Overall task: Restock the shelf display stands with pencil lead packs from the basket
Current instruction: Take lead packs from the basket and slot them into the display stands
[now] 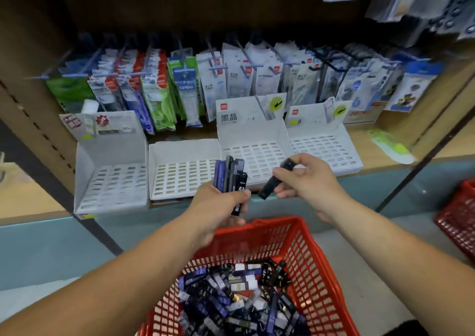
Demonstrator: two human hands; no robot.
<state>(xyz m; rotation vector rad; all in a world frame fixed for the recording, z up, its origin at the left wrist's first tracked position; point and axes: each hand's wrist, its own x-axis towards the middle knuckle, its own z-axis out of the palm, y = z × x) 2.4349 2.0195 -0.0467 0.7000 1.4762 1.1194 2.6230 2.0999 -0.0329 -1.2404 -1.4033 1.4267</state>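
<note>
4 white slotted display stands [110,181] line the wooden shelf [366,155]. In front of them, the left hand [216,207] grips an upright bundle of pencil lead packs [230,179], and the right hand [305,179] pinches 1 black pack [271,182]. Below, a red basket [303,248] holds heaped loose packs [231,297]. A second red basket [460,217] sits far right.
</note>
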